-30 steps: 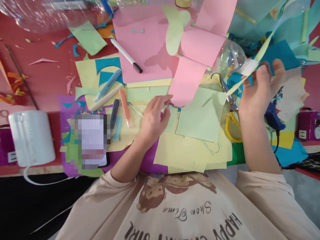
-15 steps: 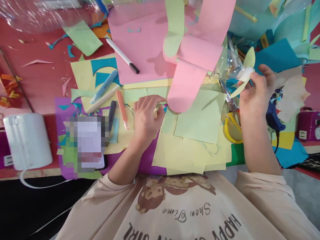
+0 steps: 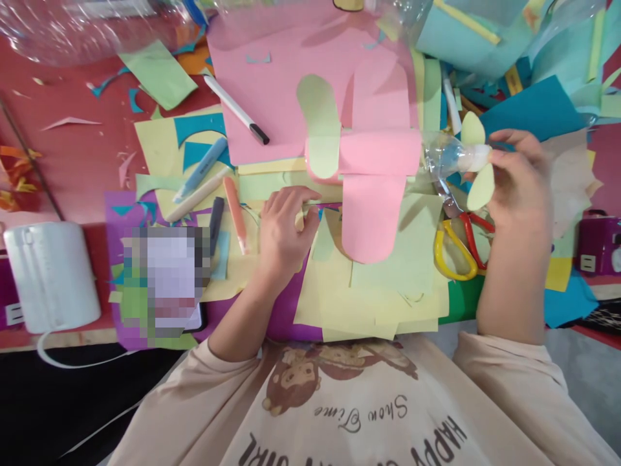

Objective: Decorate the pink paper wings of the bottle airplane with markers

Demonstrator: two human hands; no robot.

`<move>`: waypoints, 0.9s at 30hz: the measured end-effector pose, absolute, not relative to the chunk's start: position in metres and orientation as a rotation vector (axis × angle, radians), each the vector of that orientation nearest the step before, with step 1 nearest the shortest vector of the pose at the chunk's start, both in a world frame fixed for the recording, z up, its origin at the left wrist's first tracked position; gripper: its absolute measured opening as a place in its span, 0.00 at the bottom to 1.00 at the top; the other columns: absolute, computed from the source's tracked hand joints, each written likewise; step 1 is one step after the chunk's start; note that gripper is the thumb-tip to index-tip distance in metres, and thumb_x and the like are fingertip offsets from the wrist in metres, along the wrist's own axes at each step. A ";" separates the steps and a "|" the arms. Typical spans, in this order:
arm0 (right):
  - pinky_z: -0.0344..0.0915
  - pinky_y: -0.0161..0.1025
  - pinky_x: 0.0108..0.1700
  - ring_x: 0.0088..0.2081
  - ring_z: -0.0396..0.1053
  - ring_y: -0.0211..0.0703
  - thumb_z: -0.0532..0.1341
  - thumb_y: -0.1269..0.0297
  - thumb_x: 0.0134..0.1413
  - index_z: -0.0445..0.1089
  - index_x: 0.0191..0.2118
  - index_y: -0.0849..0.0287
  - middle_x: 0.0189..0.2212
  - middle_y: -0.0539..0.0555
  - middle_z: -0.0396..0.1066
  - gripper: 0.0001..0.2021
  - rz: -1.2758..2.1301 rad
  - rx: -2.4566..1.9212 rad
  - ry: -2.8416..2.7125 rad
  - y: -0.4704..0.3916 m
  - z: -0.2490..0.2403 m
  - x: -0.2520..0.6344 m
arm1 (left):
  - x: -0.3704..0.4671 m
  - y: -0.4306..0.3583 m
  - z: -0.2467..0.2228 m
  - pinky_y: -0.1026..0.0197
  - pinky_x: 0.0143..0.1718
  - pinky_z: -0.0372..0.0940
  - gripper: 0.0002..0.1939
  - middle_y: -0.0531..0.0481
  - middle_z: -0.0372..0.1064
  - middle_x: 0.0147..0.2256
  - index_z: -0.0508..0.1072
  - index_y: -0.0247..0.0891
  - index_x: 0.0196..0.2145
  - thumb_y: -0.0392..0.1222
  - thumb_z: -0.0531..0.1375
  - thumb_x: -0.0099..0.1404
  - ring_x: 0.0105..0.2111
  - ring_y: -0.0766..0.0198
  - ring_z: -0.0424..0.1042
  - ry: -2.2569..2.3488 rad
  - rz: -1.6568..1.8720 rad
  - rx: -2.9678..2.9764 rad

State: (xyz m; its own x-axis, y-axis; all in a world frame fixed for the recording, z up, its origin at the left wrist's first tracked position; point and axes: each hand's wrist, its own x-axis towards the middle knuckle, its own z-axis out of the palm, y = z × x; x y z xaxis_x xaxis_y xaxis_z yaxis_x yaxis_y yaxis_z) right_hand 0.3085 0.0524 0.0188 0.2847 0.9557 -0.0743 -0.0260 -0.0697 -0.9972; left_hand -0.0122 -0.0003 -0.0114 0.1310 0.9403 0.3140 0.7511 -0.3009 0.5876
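Observation:
A clear plastic bottle (image 3: 444,153) lies on its side, wrapped in pink paper (image 3: 381,153) with long rounded pink flaps on both sides. A pale green rounded strip (image 3: 320,123) crosses its far-left end. At its right end, two pale yellow-green paper blades (image 3: 481,188) stick out around the white cap (image 3: 480,157). My right hand (image 3: 521,171) pinches the bottle at that cap. Left of the bottle, my left hand (image 3: 286,230) rests on the papers with its fingers apart, holding nothing. Scissors (image 3: 456,249) with yellow and red handles lie below the bottle neck.
Pink sheet (image 3: 276,116), yellow papers (image 3: 339,304) and scraps cover the red table. Markers (image 3: 236,217) and a white pen (image 3: 237,110) lie left of the bottle. A phone (image 3: 194,317), partly blurred out, and a white case (image 3: 53,275) are farther left.
The bottle has turned and levelled, its near pink flap coming towards me. My right hand has shifted slightly right and down with the cap. My left hand has stayed nearly still.

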 end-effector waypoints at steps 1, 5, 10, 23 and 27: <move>0.70 0.39 0.27 0.30 0.71 0.41 0.66 0.69 0.37 0.67 0.34 0.58 0.27 0.49 0.67 0.13 1.065 -1.387 -0.969 0.051 0.020 0.306 | -0.013 0.000 -0.011 0.54 0.44 0.64 0.08 0.49 0.74 0.41 0.69 0.42 0.41 0.34 0.56 0.63 0.42 0.57 0.71 1.647 0.954 2.112; 0.69 0.32 0.28 0.33 0.71 0.36 0.65 0.74 0.40 0.69 0.34 0.57 0.34 0.49 0.72 0.11 1.015 -1.484 -1.065 0.046 0.018 0.297 | -0.014 0.000 -0.010 0.51 0.51 0.64 0.16 0.45 0.68 0.50 0.65 0.42 0.49 0.37 0.57 0.64 0.53 0.55 0.67 1.650 1.052 2.046; 0.71 0.35 0.34 0.33 0.72 0.35 0.63 0.76 0.44 0.69 0.35 0.58 0.35 0.49 0.73 0.10 0.883 -1.514 -1.224 0.047 0.007 0.297 | -0.017 0.000 -0.012 0.48 0.57 0.61 0.22 0.44 0.59 0.60 0.58 0.47 0.58 0.45 0.55 0.68 0.61 0.53 0.59 1.590 1.085 1.957; 0.73 0.44 0.43 0.41 0.76 0.43 0.67 0.67 0.47 0.73 0.39 0.55 0.38 0.51 0.78 0.11 0.808 -1.710 -1.479 0.032 0.038 0.309 | -0.016 0.004 -0.014 0.57 0.42 0.68 0.23 0.50 0.70 0.36 0.63 0.47 0.58 0.42 0.57 0.66 0.35 0.63 0.68 1.530 1.125 1.999; 0.68 0.53 0.54 0.52 0.72 0.50 0.63 0.60 0.53 0.71 0.49 0.51 0.49 0.54 0.75 0.16 0.640 -1.828 -1.579 0.000 0.059 0.325 | -0.016 0.004 -0.013 0.56 0.43 0.68 0.20 0.48 0.70 0.38 0.64 0.46 0.56 0.43 0.56 0.66 0.36 0.62 0.69 1.561 1.074 1.935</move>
